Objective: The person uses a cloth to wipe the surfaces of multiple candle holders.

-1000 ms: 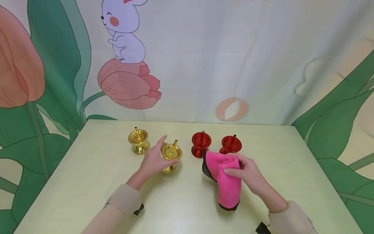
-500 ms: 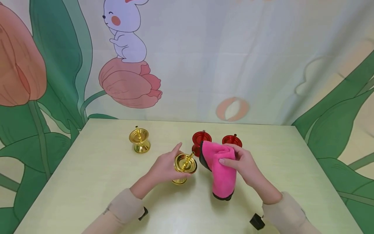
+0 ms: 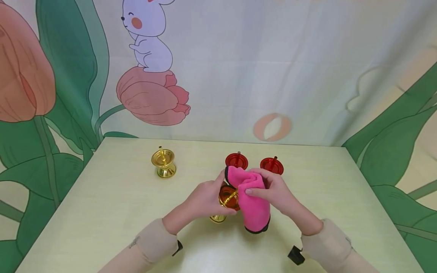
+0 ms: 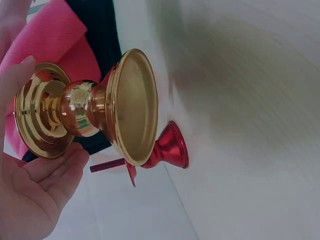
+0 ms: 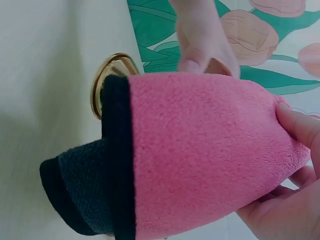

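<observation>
My left hand (image 3: 205,199) grips a gold candle holder (image 4: 82,107) by its dish, fingers on one side and thumb on the other. The hollow underside of its foot shows in the left wrist view, lifted off the table. A slanted gold stick rises from the dish. From the right, my right hand (image 3: 278,191) pinches a folded pink cloth (image 3: 256,204) with black edging and a dark reverse side. The cloth overlaps the right side of the dish in the head view. In the right wrist view the cloth (image 5: 200,155) hides most of the holder.
Another gold candle holder (image 3: 164,161) stands at the back left of the pale table (image 3: 102,212). Two red candle holders (image 3: 236,160) stand behind the hands, partly covered by the cloth and right hand. A printed curtain (image 3: 218,76) hangs behind the table's far edge.
The left hand has brought the gold candle holder right and nearer the body, taking it from its place on the table. The right hand has moved left with the cloth, up to the dish.
</observation>
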